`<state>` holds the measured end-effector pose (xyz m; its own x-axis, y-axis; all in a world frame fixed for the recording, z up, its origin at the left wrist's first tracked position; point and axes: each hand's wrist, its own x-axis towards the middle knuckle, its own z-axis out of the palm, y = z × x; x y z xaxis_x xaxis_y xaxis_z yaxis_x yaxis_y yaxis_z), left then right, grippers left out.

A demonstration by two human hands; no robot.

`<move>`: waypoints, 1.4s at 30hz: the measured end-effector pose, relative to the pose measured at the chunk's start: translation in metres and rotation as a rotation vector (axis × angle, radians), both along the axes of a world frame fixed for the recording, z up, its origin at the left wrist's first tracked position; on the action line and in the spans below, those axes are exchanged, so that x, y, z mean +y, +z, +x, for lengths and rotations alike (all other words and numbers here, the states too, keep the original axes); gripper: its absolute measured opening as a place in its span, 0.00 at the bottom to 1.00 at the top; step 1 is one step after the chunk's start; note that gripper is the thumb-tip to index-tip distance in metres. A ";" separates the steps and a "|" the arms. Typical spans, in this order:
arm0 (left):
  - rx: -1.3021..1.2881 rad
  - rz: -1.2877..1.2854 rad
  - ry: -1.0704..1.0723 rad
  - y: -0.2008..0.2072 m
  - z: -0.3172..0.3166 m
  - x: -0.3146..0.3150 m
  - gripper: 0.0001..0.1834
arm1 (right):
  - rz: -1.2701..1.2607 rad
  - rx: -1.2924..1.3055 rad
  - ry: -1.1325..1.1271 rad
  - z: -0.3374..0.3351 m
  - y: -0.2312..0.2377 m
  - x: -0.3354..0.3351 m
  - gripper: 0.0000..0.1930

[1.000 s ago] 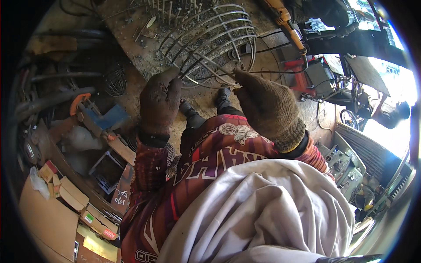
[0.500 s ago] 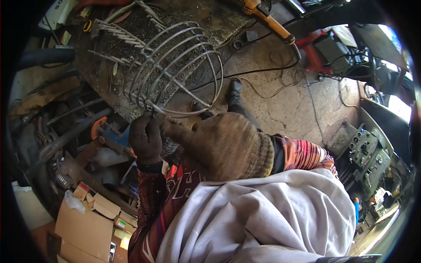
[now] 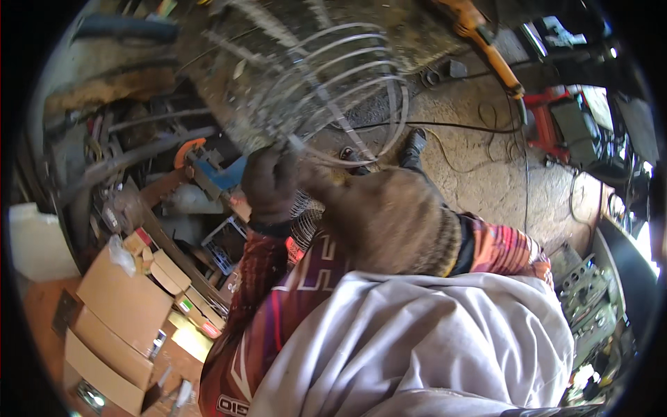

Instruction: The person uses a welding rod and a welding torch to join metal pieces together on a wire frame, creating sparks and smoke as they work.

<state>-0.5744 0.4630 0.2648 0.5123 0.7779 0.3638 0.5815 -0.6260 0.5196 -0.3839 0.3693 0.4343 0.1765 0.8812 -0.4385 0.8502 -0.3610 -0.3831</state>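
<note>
A cage of bent metal rods [image 3: 325, 94], with curved hoops crossed by straight bars, lies on the dark worktable [image 3: 208, 90] ahead of me. My left hand [image 3: 267, 186], in a dark brown glove, is closed at the near end of the cage. My right hand [image 3: 389, 219], in a brown knit glove, reaches across from the right, its curled fingers meeting the left hand's. Whatever is pinched between them is hidden and smeared by motion. Whether the fingers touch the cage's rim, I cannot tell.
An orange power tool [image 3: 486, 48] lies at the table's far right, its cord trailing to the floor. Red and grey equipment [image 3: 549, 125] stands beyond. Left of me are a blue clamp-like tool [image 3: 219, 174] and an open cardboard box [image 3: 125, 299]. A grey machine [image 3: 590, 299] stands right.
The whole view has shifted, so the cage, table and hands appear farther right. Both hands stay together at the cage's near end, and the cage is now blurred.
</note>
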 end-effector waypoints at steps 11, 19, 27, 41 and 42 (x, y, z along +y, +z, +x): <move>-0.006 -0.079 0.112 -0.002 0.006 -0.013 0.10 | 0.336 0.215 0.016 0.007 -0.025 -0.019 0.20; 0.007 -0.110 0.110 0.000 0.004 -0.008 0.10 | 0.443 0.241 -0.023 -0.010 -0.038 -0.021 0.18; -0.030 -0.097 0.085 -0.006 0.000 -0.007 0.11 | 0.435 0.190 -0.040 -0.017 -0.041 -0.025 0.18; -0.488 -0.595 -0.090 -0.017 -0.036 0.012 0.10 | 0.533 0.181 -0.059 -0.015 -0.051 -0.029 0.16; -0.493 -0.579 -0.088 -0.022 -0.036 0.011 0.10 | 0.519 0.186 -0.051 -0.013 -0.052 -0.030 0.16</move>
